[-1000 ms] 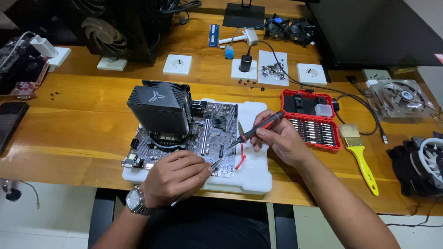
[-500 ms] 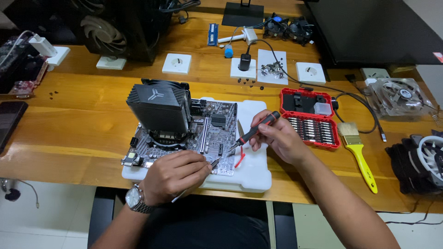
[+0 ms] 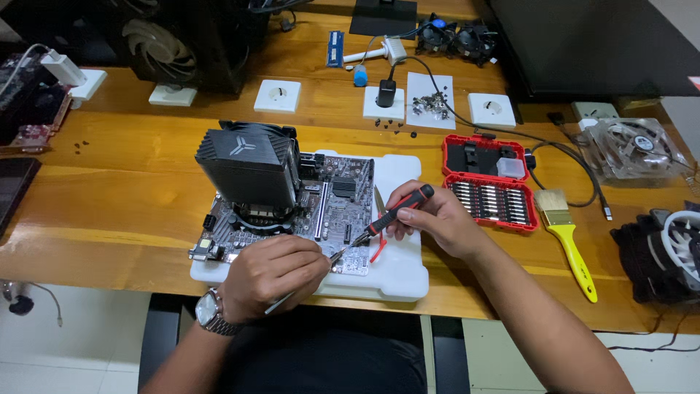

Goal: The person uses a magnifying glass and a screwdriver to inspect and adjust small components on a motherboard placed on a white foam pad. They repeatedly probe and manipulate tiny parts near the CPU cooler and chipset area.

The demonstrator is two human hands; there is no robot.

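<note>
Your right hand (image 3: 437, 219) is closed round the red-black screwdriver (image 3: 397, 213), tip down at the near right corner of the motherboard (image 3: 339, 211); left hand (image 3: 273, 273) pinches thin tweezers (image 3: 292, 299) right beside it. Board sits on white foam (image 3: 397, 273) mid worktop (image 3: 109, 204). Risk: tip slips and scratches traces, or a tiny screw drops, since both tools crowd one spot and the foam gives.

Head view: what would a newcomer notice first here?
The motherboard on white foam at the table's middle, with a big black cooler on its left part. The right hand holds a red-black screwdriver to the board; the left hand holds a thin tool by the near edge. A red bit case lies open to the right.
</note>
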